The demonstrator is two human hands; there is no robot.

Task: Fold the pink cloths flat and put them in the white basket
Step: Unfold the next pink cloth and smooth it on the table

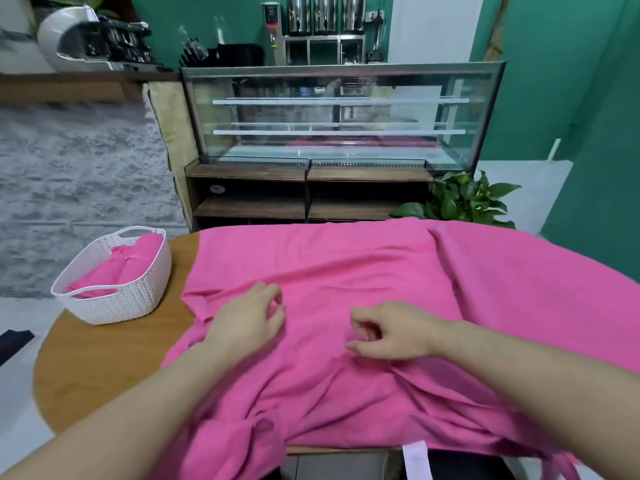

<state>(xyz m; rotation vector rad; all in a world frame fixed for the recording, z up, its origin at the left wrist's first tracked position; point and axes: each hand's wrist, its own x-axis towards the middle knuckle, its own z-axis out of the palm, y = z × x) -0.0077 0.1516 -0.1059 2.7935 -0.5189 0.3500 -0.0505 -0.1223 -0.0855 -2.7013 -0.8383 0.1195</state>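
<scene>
- Head view: cloth (346,289) lies spread over table (104,368), long axis left-right, directly under both my hands.
- Basket (114,299) is to the left w/ folded pink cloths inside, so my L hand (246,323) is nearer to it.
- L hand: palm down on cloth, fingers loosely bent, holds nothing.
- R hand (391,334): fingers curled just above a wrinkle; pinching or not, I cannot tell.

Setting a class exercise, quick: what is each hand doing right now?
Left hand: open, fingers loosely bent, resting on the pink cloth.
Right hand: fingers curled over the cloth; whether it pinches fabric cannot be told.
</scene>
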